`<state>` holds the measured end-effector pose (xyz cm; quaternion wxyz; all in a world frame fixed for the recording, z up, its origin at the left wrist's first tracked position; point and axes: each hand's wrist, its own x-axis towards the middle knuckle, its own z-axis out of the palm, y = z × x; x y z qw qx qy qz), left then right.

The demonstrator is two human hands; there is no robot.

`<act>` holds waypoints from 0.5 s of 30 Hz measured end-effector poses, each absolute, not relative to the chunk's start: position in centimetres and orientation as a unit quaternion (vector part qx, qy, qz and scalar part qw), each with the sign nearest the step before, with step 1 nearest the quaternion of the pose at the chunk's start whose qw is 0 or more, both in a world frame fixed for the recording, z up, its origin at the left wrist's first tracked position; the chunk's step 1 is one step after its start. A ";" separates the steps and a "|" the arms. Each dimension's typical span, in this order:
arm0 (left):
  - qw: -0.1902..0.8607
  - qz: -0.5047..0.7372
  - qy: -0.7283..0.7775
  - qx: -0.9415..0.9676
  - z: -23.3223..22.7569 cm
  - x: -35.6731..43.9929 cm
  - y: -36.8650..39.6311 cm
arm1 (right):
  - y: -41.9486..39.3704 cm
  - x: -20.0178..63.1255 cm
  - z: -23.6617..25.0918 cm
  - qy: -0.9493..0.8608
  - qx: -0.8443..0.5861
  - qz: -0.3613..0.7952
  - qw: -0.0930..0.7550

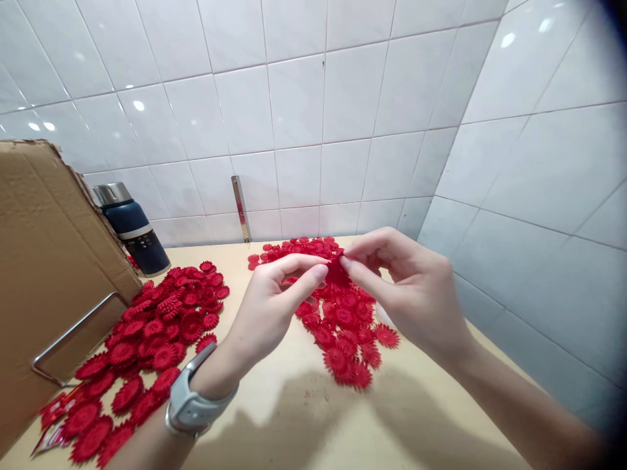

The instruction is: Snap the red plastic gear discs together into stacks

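Observation:
My left hand (274, 303), with a pale watch (198, 398) on its wrist, pinches thumb against forefinger on one edge of a red fringed piece (335, 267). From the other side, my right hand (416, 287) grips the same piece between thumb and fingertips. The piece's full shape is hard to make out against the red behind it. Under and behind both hands spreads a pile of red, flower-like discs with toothed edges (345, 316). A second heap of similar red discs (166, 313) lies to the left.
At the left stands a cardboard box (44, 281), with a bent metal wire bracket (73, 333) before it. A dark blue bottle (134, 232) is behind the left heap. Shiny wrappers (51, 424) lie front left. A metal strip (240, 209) leans on the tiled wall (298, 111).

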<state>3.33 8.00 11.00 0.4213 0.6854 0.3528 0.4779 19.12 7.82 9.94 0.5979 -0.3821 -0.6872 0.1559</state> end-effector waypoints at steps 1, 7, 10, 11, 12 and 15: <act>0.409 0.487 0.353 0.686 11.0 3.4 8.0 | 7.7 19.1 10.0 -0.691 -0.380 0.168 0.592; 0.400 0.518 0.334 0.679 10.8 3.6 8.1 | 7.4 18.9 10.6 -0.673 -0.342 0.312 0.577; 0.410 0.524 0.325 0.672 10.8 3.5 8.2 | 7.5 19.0 10.6 -0.664 -0.329 0.354 0.570; 0.417 0.525 0.323 0.668 10.8 3.4 8.2 | 7.6 19.1 10.6 -0.662 -0.327 0.362 0.569; 0.425 0.526 0.321 0.663 10.8 3.4 8.2 | 7.6 19.1 10.6 -0.660 -0.323 0.370 0.568; 0.460 0.518 0.321 0.646 10.8 3.1 8.3 | 7.8 19.2 10.7 -0.655 -0.313 0.394 0.563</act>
